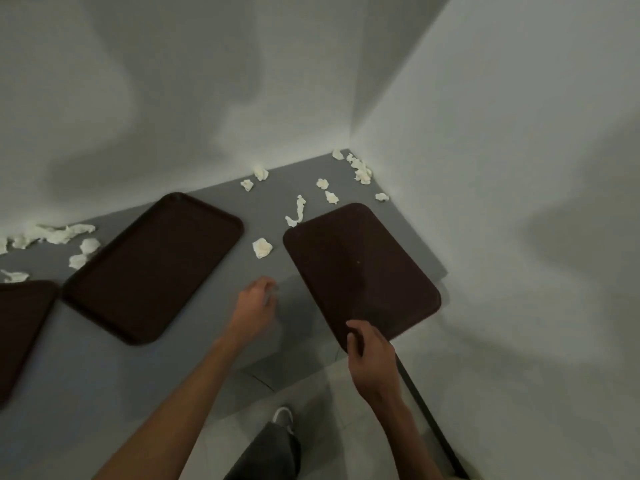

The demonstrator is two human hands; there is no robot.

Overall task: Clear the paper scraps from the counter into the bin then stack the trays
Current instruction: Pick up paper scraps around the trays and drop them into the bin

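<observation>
Three trays [152,268] lie among paper scraps [262,248] on the desk [104,375]; our left hand [256,303] hangs loosely curled, empty; our right hand [370,348] meets the right tray [360,268] at its near corner, grip unclear.

Flat on grey tabletop [104,375], unstacked, empty: three dark brown trays with rounded corners. First tray [360,271] at 3 o'clock, near corner overhanging the edge. Second tray [152,268] at 9 o'clock. Third tray [20,327] beyond it, cut off by the frame. White crumpled paper scraps [360,169] scattered: corner cluster at 1 o'clock, bits at 12, more at 10.
</observation>
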